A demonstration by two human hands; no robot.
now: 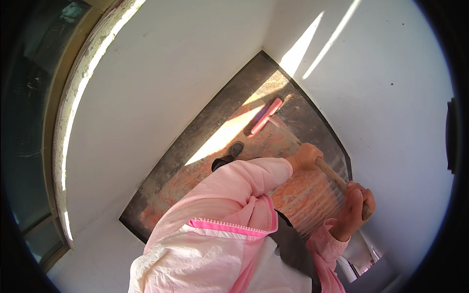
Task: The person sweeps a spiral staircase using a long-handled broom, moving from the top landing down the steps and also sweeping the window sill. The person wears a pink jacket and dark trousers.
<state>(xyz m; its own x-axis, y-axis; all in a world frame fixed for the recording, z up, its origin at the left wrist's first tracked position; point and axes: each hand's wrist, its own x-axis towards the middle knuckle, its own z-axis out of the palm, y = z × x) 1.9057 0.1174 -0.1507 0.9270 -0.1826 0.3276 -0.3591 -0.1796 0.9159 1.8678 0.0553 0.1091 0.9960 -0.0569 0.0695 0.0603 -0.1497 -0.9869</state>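
A broom with a pink head [267, 117] and a wooden handle [331, 174] slants across the view. Its dark bristles face the sunlit strip of floor. Around the middle of the handle, my left hand [308, 156] is closed. My right hand [354, 207] grips the handle near its upper end, which pokes out past the fingers. The broom head rests at the floor [220, 132], close to my dark shoe [235, 148]. My pink and white jacket [205, 234] hides the lower part of the floor.
White walls [157, 91] meet in a corner beyond the broom, with a dark skirting strip [326, 117] at their base. A window [33, 110] with a rough, sunlit sill [78, 91] lies at the left. Some sort of opening [361, 260] shows at lower right.
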